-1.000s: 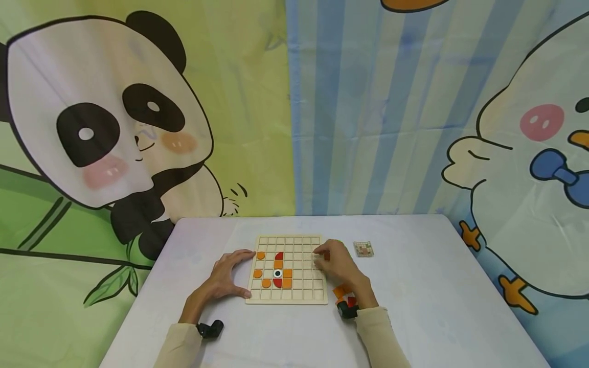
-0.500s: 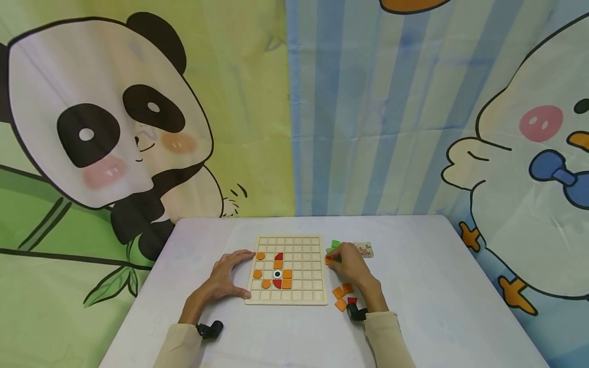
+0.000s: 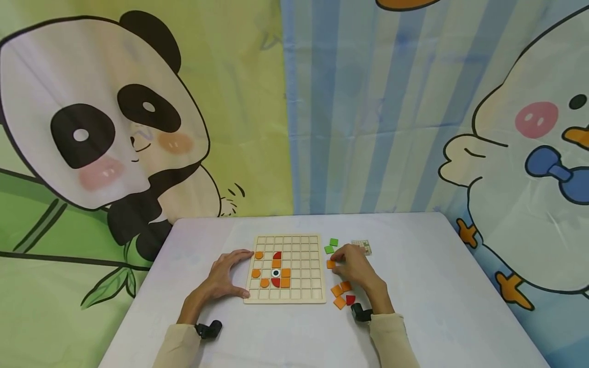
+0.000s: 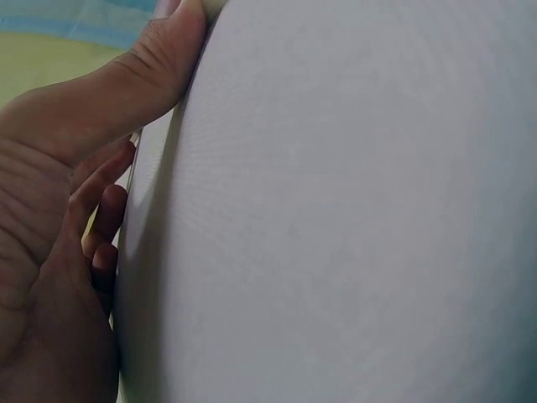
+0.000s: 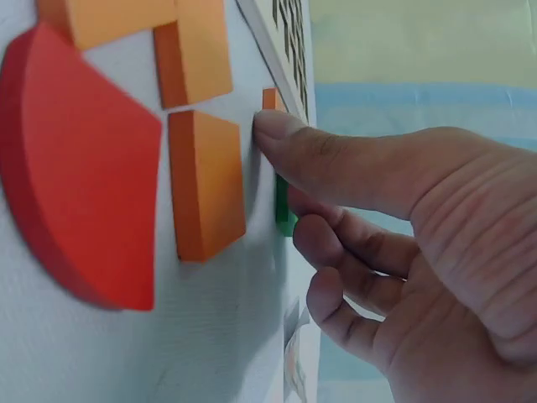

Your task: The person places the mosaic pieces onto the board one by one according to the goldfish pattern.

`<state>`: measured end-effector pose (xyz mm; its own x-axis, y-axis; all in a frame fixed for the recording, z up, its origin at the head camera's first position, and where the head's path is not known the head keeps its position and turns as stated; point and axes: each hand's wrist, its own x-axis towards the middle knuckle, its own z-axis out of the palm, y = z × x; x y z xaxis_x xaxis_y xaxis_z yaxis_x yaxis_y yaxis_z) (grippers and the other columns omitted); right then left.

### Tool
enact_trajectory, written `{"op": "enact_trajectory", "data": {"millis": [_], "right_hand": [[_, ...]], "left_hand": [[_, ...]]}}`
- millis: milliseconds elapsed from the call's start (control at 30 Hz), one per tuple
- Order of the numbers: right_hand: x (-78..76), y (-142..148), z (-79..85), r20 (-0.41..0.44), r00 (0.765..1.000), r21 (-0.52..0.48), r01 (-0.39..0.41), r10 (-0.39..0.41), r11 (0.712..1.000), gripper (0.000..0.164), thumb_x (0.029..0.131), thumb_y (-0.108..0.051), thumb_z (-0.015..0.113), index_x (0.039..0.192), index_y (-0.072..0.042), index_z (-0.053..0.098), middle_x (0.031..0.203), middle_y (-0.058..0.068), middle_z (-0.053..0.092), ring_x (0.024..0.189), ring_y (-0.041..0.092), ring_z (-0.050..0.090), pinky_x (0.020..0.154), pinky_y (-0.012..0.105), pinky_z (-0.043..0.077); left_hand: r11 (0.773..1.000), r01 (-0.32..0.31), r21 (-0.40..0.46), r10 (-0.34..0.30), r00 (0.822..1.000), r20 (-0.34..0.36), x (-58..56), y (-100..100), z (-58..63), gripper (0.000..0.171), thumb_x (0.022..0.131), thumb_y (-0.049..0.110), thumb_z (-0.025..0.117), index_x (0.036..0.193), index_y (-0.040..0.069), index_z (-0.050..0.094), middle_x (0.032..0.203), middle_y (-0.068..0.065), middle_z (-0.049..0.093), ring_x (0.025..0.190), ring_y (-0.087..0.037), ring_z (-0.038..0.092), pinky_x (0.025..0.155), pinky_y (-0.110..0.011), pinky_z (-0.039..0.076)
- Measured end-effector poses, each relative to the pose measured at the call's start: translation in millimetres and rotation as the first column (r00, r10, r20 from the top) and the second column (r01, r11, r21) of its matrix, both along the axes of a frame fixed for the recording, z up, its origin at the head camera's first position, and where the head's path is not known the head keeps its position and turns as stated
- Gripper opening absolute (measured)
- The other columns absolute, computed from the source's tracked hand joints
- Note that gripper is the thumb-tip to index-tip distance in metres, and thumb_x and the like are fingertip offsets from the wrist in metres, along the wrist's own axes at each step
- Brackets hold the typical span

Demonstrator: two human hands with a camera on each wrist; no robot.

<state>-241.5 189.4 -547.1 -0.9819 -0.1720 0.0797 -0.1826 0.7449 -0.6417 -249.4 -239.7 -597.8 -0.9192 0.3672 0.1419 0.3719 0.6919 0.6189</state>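
Observation:
A pale wooden grid board [image 3: 303, 299] lies mid-table, with orange and red tiles and a round eye piece [image 3: 275, 273] in its left half. My left hand [image 3: 223, 278] spreads along the board's left side, index fingertip at the upper left edge and thumb by the lower corner. Just right of the board, my right hand [image 3: 356, 266] pinches an orange square tile [image 3: 331, 264] between thumb and index finger, low over the table. The right wrist view has the thumb tip against that tile and a green tile [image 5: 284, 206] partly hidden behind the fingers.
Two green tiles [image 3: 334, 242] lie beyond the right hand, and a small patterned card [image 3: 366, 247] is partly covered by it. Nearer me, several loose orange tiles [image 3: 339, 302] and a red quarter-round piece [image 3: 350, 300] sit beside the right wrist. A printed curtain hangs behind the table.
My right hand has drawn back rightward and slightly nearer from the board's right edge, the orange tile moving along with it. Green tiles have come into view. The left hand stays put.

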Motion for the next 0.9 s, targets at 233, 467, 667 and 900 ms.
{"op": "enact_trajectory", "data": {"millis": [233,467,667,900], "right_hand": [[-2.8,1,-3.1,-0.029,0.999,0.024,-0.027,0.028,0.999,0.018,0.082,-0.002,0.093,0.096,-0.008,0.083,0.095,0.002,0.078,0.089,0.018,0.062,0.103,0.056,0.038],[-7.9,-1,-2.5,-0.067,0.995,-0.007,-0.074,0.073,0.997,0.02,0.084,-0.009,0.093,0.1,-0.012,0.081,0.098,-0.002,0.077,0.095,0.016,0.067,0.104,0.056,0.044],[-11.3,-10,-2.4,-0.08,0.968,-0.077,-0.245,0.239,0.967,0.019,0.09,-0.005,0.089,0.106,-0.004,0.079,0.101,0.005,0.078,0.087,0.012,0.068,0.084,0.033,0.06],[-13.6,-29,-3.1,-0.081,0.952,-0.112,-0.303,0.295,0.946,0.019,0.092,-0.003,0.086,0.109,-0.001,0.077,0.101,0.009,0.077,0.086,0.011,0.066,0.08,0.027,0.057]], "left_hand": [[1.0,-0.007,0.005,0.007,1.0,0.003,2.6,0,3.6,0.121,0.052,0.05,0.108,0.157,0.019,0.059,0.166,-0.012,0.054,0.139,-0.039,0.049,0.11,-0.063,0.032],[1.0,-0.004,0.01,0.004,1.0,-0.022,0.8,0,4.0,0.119,0.052,0.05,0.108,0.157,0.02,0.06,0.164,-0.01,0.056,0.137,-0.038,0.05,0.112,-0.064,0.032],[0.999,0.026,0.028,-0.024,0.997,-0.067,0.0,0,-1.4,0.118,0.053,0.056,0.106,0.156,0.022,0.06,0.162,-0.011,0.057,0.134,-0.04,0.05,0.107,-0.064,0.033],[1.0,0.013,0.008,-0.013,1.0,-0.008,0.3,0,0.8,0.12,0.054,0.057,0.106,0.158,0.023,0.058,0.166,-0.011,0.054,0.141,-0.04,0.047,0.112,-0.066,0.031]]}}
